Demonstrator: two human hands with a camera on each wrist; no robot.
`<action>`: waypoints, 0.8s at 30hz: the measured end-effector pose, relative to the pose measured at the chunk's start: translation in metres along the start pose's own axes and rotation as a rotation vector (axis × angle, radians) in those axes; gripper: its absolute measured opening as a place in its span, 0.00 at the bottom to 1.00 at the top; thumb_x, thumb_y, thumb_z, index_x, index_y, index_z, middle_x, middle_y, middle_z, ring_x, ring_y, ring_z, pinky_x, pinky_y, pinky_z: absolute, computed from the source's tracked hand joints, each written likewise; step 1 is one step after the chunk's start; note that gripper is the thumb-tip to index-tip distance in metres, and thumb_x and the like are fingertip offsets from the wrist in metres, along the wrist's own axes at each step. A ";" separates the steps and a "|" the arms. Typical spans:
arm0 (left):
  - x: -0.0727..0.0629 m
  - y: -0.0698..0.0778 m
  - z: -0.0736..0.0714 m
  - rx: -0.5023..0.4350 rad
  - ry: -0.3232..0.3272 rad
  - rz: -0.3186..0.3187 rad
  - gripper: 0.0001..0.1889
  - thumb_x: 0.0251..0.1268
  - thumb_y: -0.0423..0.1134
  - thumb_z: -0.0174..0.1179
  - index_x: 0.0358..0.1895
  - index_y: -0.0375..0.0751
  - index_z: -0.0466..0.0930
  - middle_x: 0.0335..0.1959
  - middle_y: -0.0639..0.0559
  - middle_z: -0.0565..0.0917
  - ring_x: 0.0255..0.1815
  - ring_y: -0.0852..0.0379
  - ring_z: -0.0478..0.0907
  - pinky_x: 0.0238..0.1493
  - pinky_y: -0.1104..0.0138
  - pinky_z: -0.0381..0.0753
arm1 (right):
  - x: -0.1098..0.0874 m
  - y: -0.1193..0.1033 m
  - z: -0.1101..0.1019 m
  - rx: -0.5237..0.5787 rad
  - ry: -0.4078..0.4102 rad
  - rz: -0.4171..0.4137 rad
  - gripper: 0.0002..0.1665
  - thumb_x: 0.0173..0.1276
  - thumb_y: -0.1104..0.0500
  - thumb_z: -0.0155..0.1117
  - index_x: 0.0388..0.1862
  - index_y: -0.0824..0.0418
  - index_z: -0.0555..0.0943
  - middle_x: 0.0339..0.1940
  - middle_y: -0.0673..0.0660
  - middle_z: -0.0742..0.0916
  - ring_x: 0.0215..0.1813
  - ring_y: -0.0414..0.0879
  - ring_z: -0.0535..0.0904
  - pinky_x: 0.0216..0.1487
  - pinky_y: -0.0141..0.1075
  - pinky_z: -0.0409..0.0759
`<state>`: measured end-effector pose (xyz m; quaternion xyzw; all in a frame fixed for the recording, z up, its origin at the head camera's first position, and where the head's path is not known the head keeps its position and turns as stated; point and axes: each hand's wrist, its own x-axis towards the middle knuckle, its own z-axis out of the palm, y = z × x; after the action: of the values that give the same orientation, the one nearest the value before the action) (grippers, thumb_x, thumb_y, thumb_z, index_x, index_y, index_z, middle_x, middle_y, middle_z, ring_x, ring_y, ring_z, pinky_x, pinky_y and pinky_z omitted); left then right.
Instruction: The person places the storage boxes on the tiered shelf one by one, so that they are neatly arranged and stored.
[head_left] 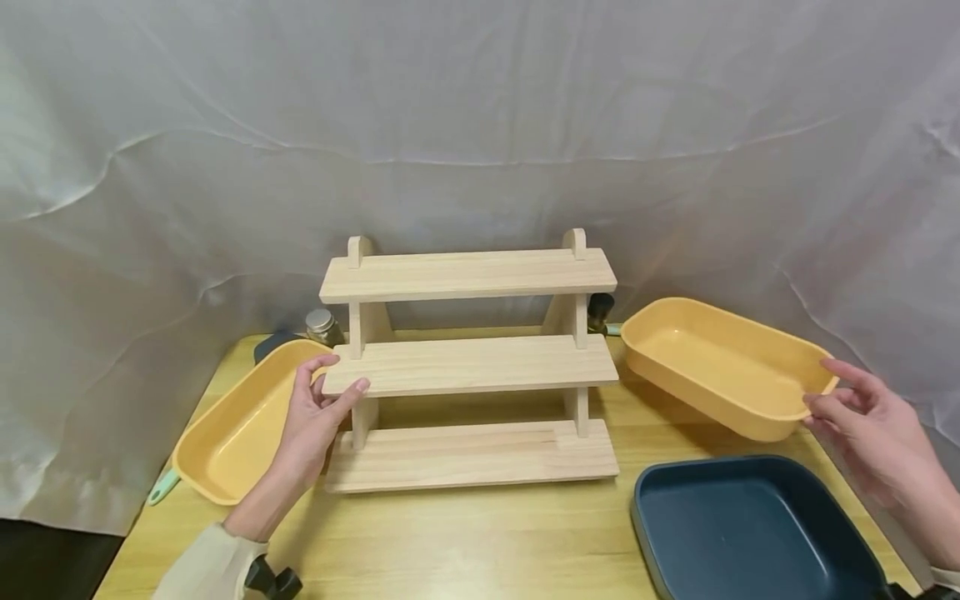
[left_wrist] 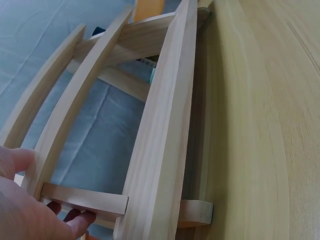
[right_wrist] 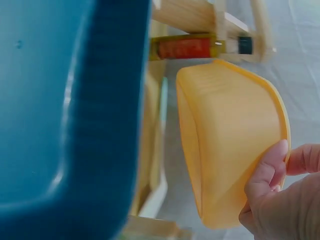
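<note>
A three-tier wooden rack point(head_left: 472, 367) stands on the table. My left hand point(head_left: 311, 425) grips the left end of its middle shelf, thumb over the top and fingers at the end edge. The left wrist view shows the same hand point(left_wrist: 35, 210) with fingers reaching under by the side piece. On the right, my right hand point(head_left: 873, 429) pinches the near right rim of a yellow plastic basin point(head_left: 720, 358). That basin tilts, its far end near the rack; the right wrist view shows its underside point(right_wrist: 240, 130).
Another yellow basin point(head_left: 240, 425) lies left of the rack, a mint-green handle point(head_left: 162, 487) beside it. A lidded glass jar point(head_left: 324, 327) sits behind. A dark blue tray point(head_left: 757, 525) occupies the front right. A red-labelled bottle point(right_wrist: 185, 47) stands behind the rack's right side. Grey cloth point(head_left: 480, 125) hangs behind.
</note>
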<state>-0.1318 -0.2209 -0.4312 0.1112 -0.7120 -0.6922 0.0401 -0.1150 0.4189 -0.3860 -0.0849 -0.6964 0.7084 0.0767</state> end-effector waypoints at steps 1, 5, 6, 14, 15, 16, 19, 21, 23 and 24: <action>0.000 0.000 0.000 0.001 -0.001 -0.002 0.31 0.79 0.39 0.70 0.74 0.51 0.61 0.73 0.43 0.72 0.40 0.60 0.72 0.48 0.66 0.77 | -0.001 -0.003 -0.001 -0.010 0.013 -0.006 0.32 0.79 0.74 0.64 0.70 0.45 0.70 0.36 0.48 0.81 0.31 0.39 0.83 0.36 0.25 0.85; -0.002 0.000 0.000 0.011 -0.013 -0.003 0.31 0.79 0.39 0.70 0.74 0.50 0.61 0.74 0.44 0.73 0.40 0.60 0.72 0.48 0.66 0.77 | -0.002 -0.015 -0.005 0.046 0.018 -0.076 0.29 0.81 0.75 0.60 0.66 0.43 0.75 0.36 0.48 0.82 0.30 0.38 0.83 0.35 0.24 0.84; -0.002 0.000 0.001 0.013 -0.013 -0.002 0.31 0.79 0.39 0.70 0.74 0.50 0.61 0.73 0.44 0.73 0.40 0.59 0.72 0.48 0.66 0.77 | -0.002 -0.018 -0.007 0.075 0.012 -0.095 0.28 0.82 0.75 0.59 0.65 0.43 0.76 0.36 0.48 0.83 0.30 0.39 0.83 0.36 0.23 0.83; 0.000 0.000 0.000 0.038 -0.009 -0.005 0.33 0.79 0.42 0.70 0.75 0.50 0.60 0.66 0.47 0.78 0.42 0.58 0.73 0.52 0.63 0.78 | 0.009 -0.043 -0.007 0.269 -0.039 -0.236 0.30 0.82 0.80 0.52 0.68 0.52 0.82 0.39 0.52 0.85 0.32 0.40 0.85 0.37 0.24 0.84; 0.000 0.000 -0.001 0.039 -0.008 -0.006 0.33 0.79 0.42 0.70 0.75 0.50 0.60 0.67 0.47 0.77 0.42 0.58 0.73 0.52 0.63 0.78 | 0.011 -0.045 -0.007 0.289 -0.044 -0.244 0.30 0.81 0.80 0.52 0.69 0.53 0.82 0.39 0.52 0.86 0.33 0.40 0.86 0.38 0.25 0.84; 0.000 0.000 -0.001 0.043 -0.007 -0.006 0.32 0.79 0.42 0.70 0.75 0.51 0.60 0.67 0.46 0.77 0.42 0.58 0.73 0.52 0.63 0.78 | 0.013 -0.048 -0.008 0.313 -0.053 -0.254 0.31 0.81 0.81 0.51 0.69 0.55 0.83 0.39 0.53 0.85 0.32 0.41 0.85 0.37 0.25 0.85; -0.001 0.000 -0.001 0.050 -0.005 0.000 0.32 0.79 0.42 0.70 0.75 0.51 0.60 0.64 0.45 0.77 0.42 0.58 0.73 0.51 0.63 0.77 | 0.021 -0.054 -0.010 0.394 -0.090 -0.269 0.32 0.80 0.82 0.48 0.71 0.59 0.82 0.41 0.55 0.85 0.35 0.43 0.87 0.38 0.28 0.86; -0.001 0.000 -0.002 0.052 -0.009 0.004 0.32 0.79 0.42 0.70 0.75 0.51 0.60 0.67 0.45 0.76 0.42 0.58 0.73 0.51 0.63 0.77 | 0.025 -0.058 -0.012 0.439 -0.110 -0.264 0.31 0.80 0.82 0.49 0.72 0.61 0.81 0.49 0.55 0.85 0.39 0.43 0.88 0.42 0.31 0.87; -0.001 0.000 -0.001 0.048 -0.013 0.005 0.32 0.79 0.42 0.70 0.75 0.50 0.60 0.71 0.43 0.74 0.42 0.57 0.73 0.50 0.63 0.77 | 0.028 -0.063 -0.014 0.483 -0.134 -0.255 0.31 0.80 0.82 0.48 0.73 0.63 0.80 0.58 0.54 0.84 0.45 0.45 0.90 0.46 0.34 0.87; 0.000 0.000 -0.001 0.045 -0.014 0.005 0.32 0.79 0.42 0.70 0.75 0.50 0.60 0.73 0.43 0.73 0.42 0.57 0.73 0.50 0.63 0.77 | 0.029 -0.066 -0.015 0.493 -0.137 -0.246 0.31 0.80 0.82 0.48 0.73 0.63 0.80 0.61 0.53 0.84 0.48 0.46 0.90 0.48 0.35 0.87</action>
<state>-0.1312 -0.2216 -0.4311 0.1054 -0.7280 -0.6765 0.0345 -0.1402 0.4410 -0.3211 0.0693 -0.5118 0.8459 0.1332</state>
